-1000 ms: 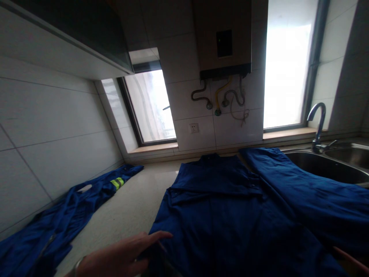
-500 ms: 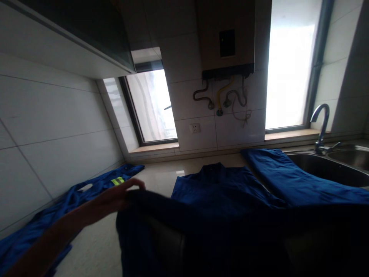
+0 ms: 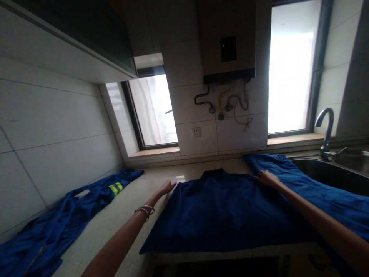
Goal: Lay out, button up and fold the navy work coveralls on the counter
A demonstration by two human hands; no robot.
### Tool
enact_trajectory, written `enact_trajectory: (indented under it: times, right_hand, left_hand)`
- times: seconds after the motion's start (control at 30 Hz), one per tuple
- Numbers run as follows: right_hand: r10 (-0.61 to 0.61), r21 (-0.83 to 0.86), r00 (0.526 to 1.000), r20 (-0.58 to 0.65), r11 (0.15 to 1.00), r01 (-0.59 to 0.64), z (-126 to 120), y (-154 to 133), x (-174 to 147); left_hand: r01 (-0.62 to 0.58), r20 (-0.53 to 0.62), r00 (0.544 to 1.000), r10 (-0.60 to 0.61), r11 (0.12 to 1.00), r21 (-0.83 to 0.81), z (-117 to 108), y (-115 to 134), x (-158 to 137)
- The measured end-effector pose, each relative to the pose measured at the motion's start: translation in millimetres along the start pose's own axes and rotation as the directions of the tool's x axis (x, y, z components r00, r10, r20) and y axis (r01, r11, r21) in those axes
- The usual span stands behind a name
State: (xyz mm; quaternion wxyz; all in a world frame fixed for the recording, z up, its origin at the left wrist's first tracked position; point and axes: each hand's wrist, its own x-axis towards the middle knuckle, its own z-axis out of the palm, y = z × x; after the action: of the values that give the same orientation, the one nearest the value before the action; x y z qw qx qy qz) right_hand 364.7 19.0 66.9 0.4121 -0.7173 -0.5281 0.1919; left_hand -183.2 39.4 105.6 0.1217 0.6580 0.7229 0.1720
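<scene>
A dark blue collared work jacket point(image 3: 219, 211) lies spread on the pale countertop point(image 3: 115, 223), its collar toward the wall and its lower edge along the counter's front. My left hand point(image 3: 168, 187), with bracelets on the wrist, has its fingers closed at the jacket's left shoulder corner. At the right shoulder, my right hand point(image 3: 268, 178) is closed on the fabric. Close beside that hand lies another blue garment point(image 3: 311, 188), folded long and reaching toward the sink. My fingertips are small and dim in this light.
A crumpled blue garment with a yellow-green reflective strip point(image 3: 115, 189) runs along the left wall. A sink point(image 3: 314, 173) with a tall faucet point(image 3: 325, 130) is at the right. A cabinet point(image 3: 72, 38) overhangs the left side, and a water heater point(image 3: 229, 42) hangs on the back wall.
The raised blue cloth that my left hand held up has come down, and the jacket now lies flat. My left hand moved right to its shoulder; my right hand came into view.
</scene>
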Motion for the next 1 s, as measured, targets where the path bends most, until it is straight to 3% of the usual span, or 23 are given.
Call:
enact_trajectory:
  times: [0.1,0.2,0.3,0.43,0.57,0.67,0.83,0.93,1.0]
  right_hand:
    - [-0.115,-0.309,0.992,0.059,0.942,0.128,12,21,3]
    - [-0.246,-0.533,0.957,0.155,0.794,0.291,16,34,7]
    - [-0.352,-0.536,0.913,0.207,0.740,0.407,19,45,11]
    - [-0.449,-0.454,0.846,0.289,0.714,0.534,18,58,22]
    - [-0.464,-0.412,0.838,0.288,0.730,0.546,16,65,34]
    - [-0.450,-0.426,0.840,0.302,0.725,0.541,20,65,35]
    - [-0.415,-0.343,0.879,0.234,0.811,0.474,20,55,45]
    - [-0.350,-0.256,0.935,0.051,0.901,0.351,13,44,58]
    - [-0.321,-0.272,0.945,-0.058,0.916,0.295,12,38,63]
  left_hand:
    - [-0.001,-0.005,1.000,0.001,0.999,0.045,25,-17,7]
    - [-0.039,-0.049,0.998,0.041,0.998,0.050,37,-26,17]
    - [-0.100,-0.048,0.994,0.099,0.995,-0.004,42,-32,28]
    - [-0.129,0.082,0.987,0.142,0.981,-0.145,36,-43,36]
    - [-0.042,0.206,0.968,0.146,0.898,-0.437,12,-49,31]
    - [0.067,0.219,0.973,0.071,0.823,-0.564,0,-45,21]
    - [0.131,0.109,0.990,-0.085,0.833,-0.537,2,-30,17]
    - [0.098,0.011,0.994,-0.105,0.873,-0.478,6,-22,27]
    - [0.079,-0.070,0.990,-0.119,0.905,-0.418,12,-18,32]
